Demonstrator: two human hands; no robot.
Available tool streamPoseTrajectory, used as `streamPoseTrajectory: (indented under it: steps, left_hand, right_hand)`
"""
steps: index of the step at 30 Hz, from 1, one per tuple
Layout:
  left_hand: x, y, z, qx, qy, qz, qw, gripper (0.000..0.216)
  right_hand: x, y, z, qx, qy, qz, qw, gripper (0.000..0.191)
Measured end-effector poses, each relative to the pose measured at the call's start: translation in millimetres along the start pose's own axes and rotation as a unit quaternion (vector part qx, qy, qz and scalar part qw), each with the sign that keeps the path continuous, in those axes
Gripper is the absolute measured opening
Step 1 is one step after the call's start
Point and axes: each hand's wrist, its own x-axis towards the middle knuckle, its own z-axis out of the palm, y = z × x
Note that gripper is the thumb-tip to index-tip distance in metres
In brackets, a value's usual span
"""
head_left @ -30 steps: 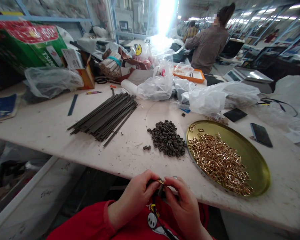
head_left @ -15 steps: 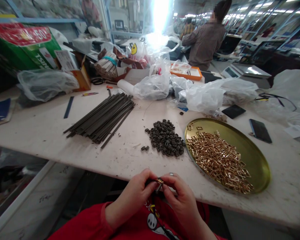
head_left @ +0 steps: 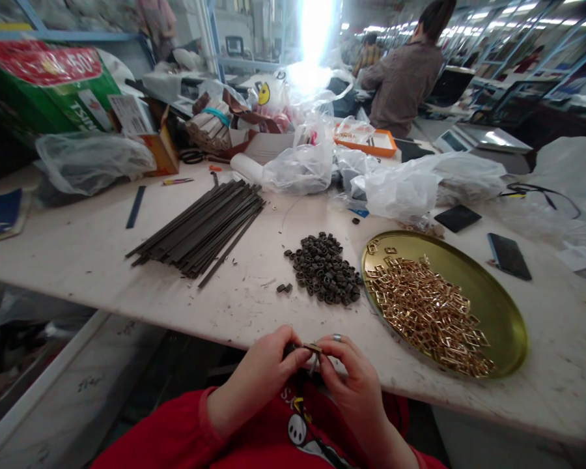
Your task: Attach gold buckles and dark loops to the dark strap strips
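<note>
At the table's front edge, my left hand [head_left: 268, 361] and my right hand [head_left: 352, 371] meet over my lap, both pinching. Between their fingertips is a small gold buckle [head_left: 313, 348] with a dark strap piece at it; the fingers hide much of both. Beyond my hands lies a heap of small dark strap loops [head_left: 325, 268]. To the right, a round gold tray [head_left: 501, 319] bears a pile of rectangular gold buckles [head_left: 430, 312]. A bundle of long dark strips [head_left: 195, 231] lies to the left.
Plastic bags [head_left: 400, 189] and an orange box [head_left: 366, 142] line the table's back. A phone [head_left: 509, 256] and a black flat item [head_left: 458, 218] lie beyond the tray. A green package [head_left: 53, 91] stands far left. Another person [head_left: 403, 71] works behind the table.
My fingertips have shifted slightly, and the gold buckle between them is turned to a flatter angle. The things on the table stay in place.
</note>
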Motion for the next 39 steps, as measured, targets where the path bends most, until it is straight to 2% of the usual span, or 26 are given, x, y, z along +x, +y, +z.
streamPoseTrajectory:
  steps: [5,13,20,23,27,31,34,36,39]
  left_hand:
    - [-7.8,4.6,-1.8,-0.007,-0.004,0.027,1.0,0.014]
    - [-2.4,2.8,6.0,0.044,0.016,0.014,0.999,0.017]
    - [0.6,7.3,5.2,0.047,0.024,0.033,0.998,0.017]
    - [1.7,6.9,7.0,0.02,0.033,0.047,0.998,0.023]
    - [2.7,5.2,5.8,-0.059,-0.016,0.065,0.996,0.041]
    - [5.9,3.6,4.3,-0.158,-0.046,0.088,0.982,0.032]
    - [9.2,1.7,4.7,-0.228,-0.038,0.042,0.972,0.023]
    - [10.9,-0.5,2.9,-0.257,-0.021,0.009,0.966,0.021]
    - [12.8,-5.3,-6.2,-0.244,-0.001,-0.01,0.97,0.019]
  right_hand:
    - [1.4,0.2,2.4,-0.008,0.038,0.027,0.999,0.009]
    - [1.1,1.5,2.9,0.03,0.016,0.012,0.999,0.007]
    - [4.0,3.5,5.6,0.087,0.019,0.074,0.993,0.008]
    - [6.2,4.1,8.0,0.157,0.012,0.163,0.974,0.014]
    - [11.3,3.3,9.3,0.266,0.023,0.249,0.931,0.024]
    - [14.7,1.4,12.7,0.365,0.006,0.31,0.878,0.029]
    - [16.2,2.0,16.9,0.392,-0.012,0.335,0.857,0.033]
    - [21.1,4.5,17.9,0.373,-0.035,0.329,0.867,0.032]
    - [40.5,10.7,16.0,0.265,-0.087,0.251,0.927,0.025]
